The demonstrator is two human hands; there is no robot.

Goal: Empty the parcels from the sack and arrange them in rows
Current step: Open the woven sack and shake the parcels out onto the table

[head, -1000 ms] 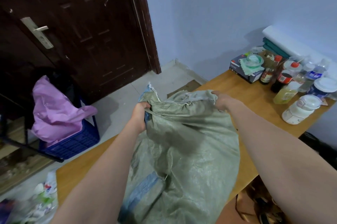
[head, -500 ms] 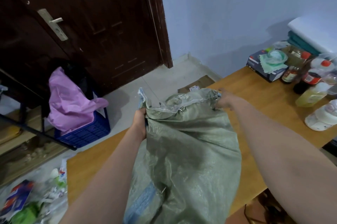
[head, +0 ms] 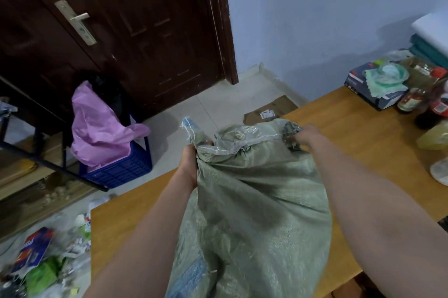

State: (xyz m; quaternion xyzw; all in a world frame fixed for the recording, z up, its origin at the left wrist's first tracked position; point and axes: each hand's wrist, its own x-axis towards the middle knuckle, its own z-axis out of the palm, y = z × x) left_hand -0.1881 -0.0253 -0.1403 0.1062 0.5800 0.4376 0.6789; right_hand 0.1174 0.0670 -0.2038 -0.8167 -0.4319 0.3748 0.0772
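sack [head: 254, 200] on table [head: 363, 137], crate [head: 121, 169] on floor left, bottles [head: 426, 108] right

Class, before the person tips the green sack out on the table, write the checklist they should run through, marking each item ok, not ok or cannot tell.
1. Left hand has a grip on the green woven plastic sack: ok.
2. Right hand grips the sack's mouth: ok.
3. Sack rests on the wooden table: ok.
4. Mouth open: not ok, bunched.
5. Bare table beyond the mouth: ok.
6. Dark sauce bottles clear of spill: cannot tell.
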